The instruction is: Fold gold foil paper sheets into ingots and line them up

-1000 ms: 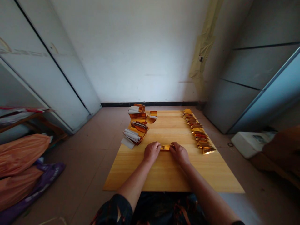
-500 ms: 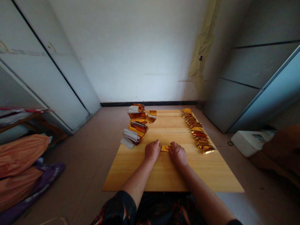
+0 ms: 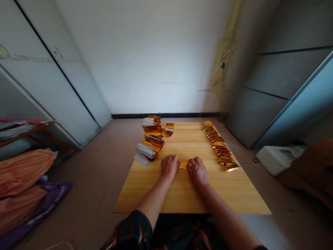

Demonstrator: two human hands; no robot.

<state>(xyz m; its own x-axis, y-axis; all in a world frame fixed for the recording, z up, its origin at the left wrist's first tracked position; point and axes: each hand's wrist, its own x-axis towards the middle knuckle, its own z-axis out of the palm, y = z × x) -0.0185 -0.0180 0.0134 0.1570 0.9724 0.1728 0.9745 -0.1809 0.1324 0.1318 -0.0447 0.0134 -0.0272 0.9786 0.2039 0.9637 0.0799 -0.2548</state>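
A small strip of gold foil paper (image 3: 183,165) lies on the wooden board (image 3: 192,198) between my two hands. My left hand (image 3: 170,166) is closed on its left end, and my right hand (image 3: 197,171) on its right end; both ends are hidden under the fingers. Beyond my left hand sit curled stacks of gold foil paper (image 3: 154,142) with white backs. To the right of my right hand, a row of folded gold foil pieces (image 3: 221,147) runs along the board's right edge, overlapping one another.
Behind the board is a white wall (image 3: 156,69). Grey cabinets (image 3: 265,93) stand at the right, pale cabinets (image 3: 70,86) at the left. A white box (image 3: 273,159) is on the floor at right; orange cloth (image 3: 26,173) and a purple bag (image 3: 56,198) lie at left.
The fingers of both hands have shifted slightly over the foil strip's ends. The strip, the stacks and the folded row stay where they were.
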